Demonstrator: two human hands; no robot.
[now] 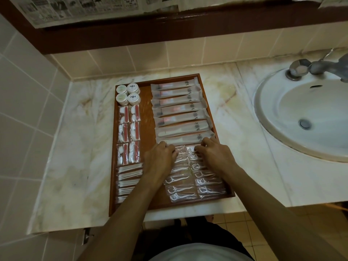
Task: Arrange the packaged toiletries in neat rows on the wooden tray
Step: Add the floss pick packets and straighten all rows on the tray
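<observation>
Head: floss packets [190,178] seemingly under fingers [199,147]

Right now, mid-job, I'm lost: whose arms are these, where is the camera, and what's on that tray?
There is no machine here. One picture comes from a camera worn on a person's head, looking down over their own arms. A wooden tray sits on a marble counter beside a sink. On the tray lie four round white tubs, red-and-white packets, cotton swab packets, long toothbrush sleeves and floss pick packets in two columns. The left hand and right hand rest with curled fingers on the top of the floss picks. Whether either pinches a packet, I cannot tell.
</observation>
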